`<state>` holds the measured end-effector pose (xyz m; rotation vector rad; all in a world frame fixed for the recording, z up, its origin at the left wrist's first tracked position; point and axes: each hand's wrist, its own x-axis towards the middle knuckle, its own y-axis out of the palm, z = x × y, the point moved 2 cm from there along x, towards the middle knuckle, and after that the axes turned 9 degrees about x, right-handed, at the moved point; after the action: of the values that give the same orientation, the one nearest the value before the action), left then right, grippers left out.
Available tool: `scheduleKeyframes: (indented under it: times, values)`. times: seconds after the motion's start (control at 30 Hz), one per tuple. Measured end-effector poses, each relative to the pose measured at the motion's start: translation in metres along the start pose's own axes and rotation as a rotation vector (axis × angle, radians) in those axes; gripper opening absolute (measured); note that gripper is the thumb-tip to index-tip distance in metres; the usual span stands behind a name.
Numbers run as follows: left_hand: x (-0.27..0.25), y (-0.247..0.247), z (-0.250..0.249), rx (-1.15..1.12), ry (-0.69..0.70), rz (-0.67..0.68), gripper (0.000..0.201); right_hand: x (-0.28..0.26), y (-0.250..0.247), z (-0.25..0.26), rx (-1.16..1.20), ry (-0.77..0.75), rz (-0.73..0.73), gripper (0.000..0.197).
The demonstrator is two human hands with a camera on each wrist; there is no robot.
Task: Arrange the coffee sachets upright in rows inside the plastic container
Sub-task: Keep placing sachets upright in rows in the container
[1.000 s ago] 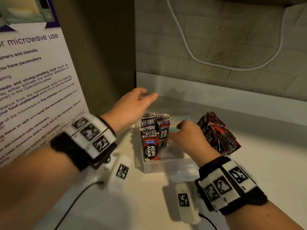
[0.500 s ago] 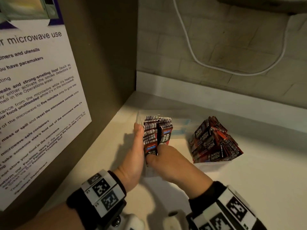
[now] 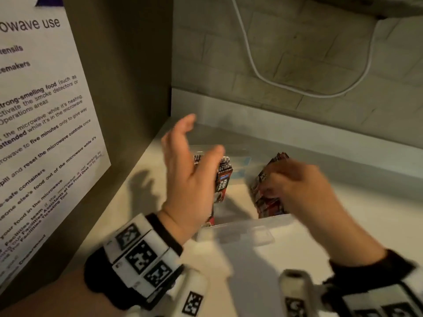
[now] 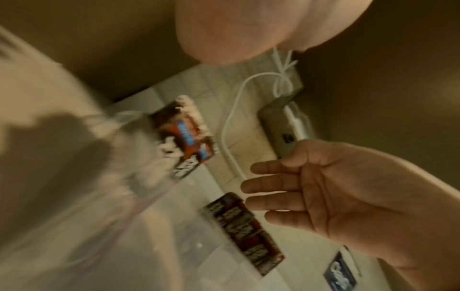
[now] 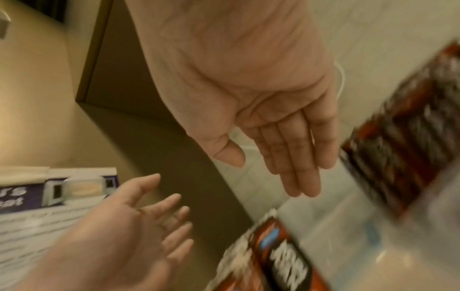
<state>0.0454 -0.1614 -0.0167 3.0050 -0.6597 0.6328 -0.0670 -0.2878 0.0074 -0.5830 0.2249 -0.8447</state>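
— What surface does the person work on?

— A pale counter (image 3: 366, 225) in a corner: a brown panel to the left carries a notice about microwave use (image 3: 41, 124), and a tiled wall (image 3: 297, 53) behind has a white cable (image 3: 254, 65) looping across it.

— And the sachets?

— A block of coffee sachets (image 3: 223, 179) stands upright at the left end of the clear plastic container (image 3: 240, 232) (the walls are hard to trace in the blur). A loose heap of sachets (image 3: 265, 191) sits just right of it.

— The hands?

— The left hand (image 3: 190, 179) hovers above the upright block, fingers spread and straight, gripping nothing. The right hand (image 3: 304, 191) reaches over the heap; the wrist view shows its fingers extended and empty.
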Motion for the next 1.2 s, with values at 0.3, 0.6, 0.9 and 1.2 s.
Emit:
scheduleKeyframes:
  times: [0.3, 0.6, 0.9, 1.2]
  values:
    - [-0.008, 0.129, 0.015, 0.303, -0.419, 0.78, 0.108, 0.039, -0.075, -0.02, -0.388, -0.002, 0.372, 0.105]
    - [-0.003, 0.145, 0.039, 0.507, -0.431, 0.806, 0.133, 0.077, -0.062, -0.054, -0.59, -0.032, 0.734, 0.15]
    - [0.0, 0.143, 0.053, 0.509, -0.474, 0.765, 0.093, 0.09, -0.045, -0.068, -0.593, -0.12, 0.717, 0.141]
    - [0.006, 0.14, 0.048, 0.728, -0.376, 0.723, 0.057, 0.092, -0.038, -0.074, -0.542, -0.238, 0.611, 0.11]
